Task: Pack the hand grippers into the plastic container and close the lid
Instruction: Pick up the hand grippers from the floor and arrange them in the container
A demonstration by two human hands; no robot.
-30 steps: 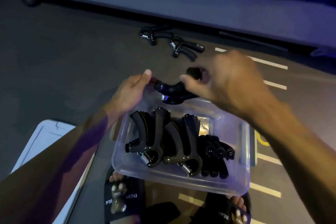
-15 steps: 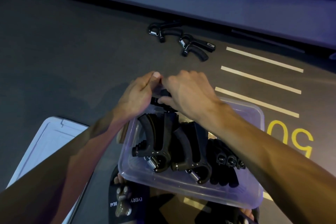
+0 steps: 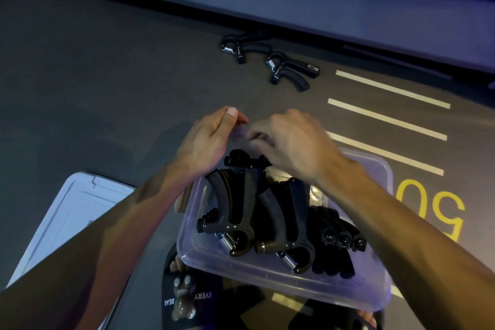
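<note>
A clear plastic container (image 3: pixel 270 292) sits in front of me with several black hand grippers (image 3: pixel 290 218) packed inside. My left hand (image 3: pixel 207 142) grips the container's far left corner, thumb on top of the rim. My right hand (image 3: pixel 292 142) reaches over the far end with curled fingers on one more black hand gripper (image 3: pixel 239 161), which lies across the tops of the packed ones; the contact is partly hidden. The white lid (image 3: pixel 67 218) lies flat on the floor to the left.
Two loose hand grippers (image 3: pixel 242 47) (image 3: pixel 290 72) lie on the dark floor farther ahead, near a raised grey ledge (image 3: pixel 267 0). White stripes (image 3: pixel 388 118) and a yellow painted number (image 3: pixel 431 209) mark the floor to the right. Black slippers (image 3: pixel 187 300) show under the container.
My right hand has brought a hand gripper from above the far rim down into the container's far end. My left hand has kept its hold on the rim.
</note>
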